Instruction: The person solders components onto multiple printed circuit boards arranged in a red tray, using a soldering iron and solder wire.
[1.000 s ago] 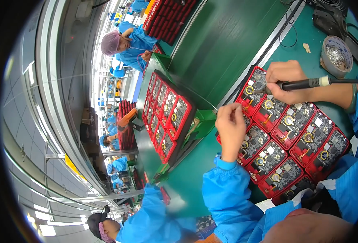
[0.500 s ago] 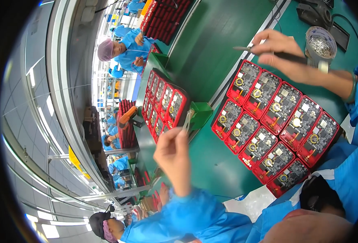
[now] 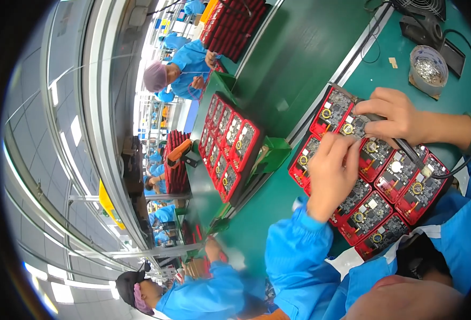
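My right hand (image 3: 393, 117) grips a soldering iron (image 3: 410, 153) with a dark handle and a black cable, low over a block of red-framed circuit boards (image 3: 382, 230). The iron's tip is hidden by my fingers. My left hand (image 3: 334, 168) is pinched closed over the same boards, its fingertips close to those of my right hand. Whatever sits in that pinch is too small to make out. Each board is grey with a yellow ring and lies in a red tray. Both hands cover part of the middle and upper rows.
A tub of silvery metal bits (image 3: 428, 69) stands at the far right near a black iron stand (image 3: 422, 29). Across the metal rail, another batch of red-framed boards (image 3: 230, 141) rests by a green block (image 3: 272, 154). Co-workers in blue sit along the line.
My right hand has come down with the soldering iron from beside the tub onto the boards. My left hand has moved right, from near the green block to the boards.
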A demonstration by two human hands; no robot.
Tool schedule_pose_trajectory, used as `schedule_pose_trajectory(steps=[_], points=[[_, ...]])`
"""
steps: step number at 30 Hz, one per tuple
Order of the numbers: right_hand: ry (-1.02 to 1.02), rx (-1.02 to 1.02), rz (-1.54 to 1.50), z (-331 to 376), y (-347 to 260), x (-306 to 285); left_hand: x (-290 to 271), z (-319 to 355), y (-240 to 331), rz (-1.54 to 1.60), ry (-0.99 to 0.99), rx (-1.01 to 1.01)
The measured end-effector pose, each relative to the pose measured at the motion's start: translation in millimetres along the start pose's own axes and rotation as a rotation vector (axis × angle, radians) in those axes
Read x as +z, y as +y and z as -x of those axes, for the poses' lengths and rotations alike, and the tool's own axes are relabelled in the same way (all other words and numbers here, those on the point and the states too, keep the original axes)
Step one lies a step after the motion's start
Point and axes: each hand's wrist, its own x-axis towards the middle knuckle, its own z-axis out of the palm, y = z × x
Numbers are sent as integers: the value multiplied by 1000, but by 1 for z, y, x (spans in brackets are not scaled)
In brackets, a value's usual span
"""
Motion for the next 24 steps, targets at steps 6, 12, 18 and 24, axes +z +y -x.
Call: schedule_pose_trajectory(steps=[6, 12, 18, 24], points=[[186, 221, -212, 6, 5, -5, -26, 27, 1, -341, 91, -75], [205, 447, -433, 15, 0, 2, -11, 41, -24, -340, 79, -151], [137, 429, -400, 23, 4, 2, 4, 47, -38, -294, 91, -171], [233, 412, -243, 19, 7, -18, 20, 22, -65, 4, 88, -282]])
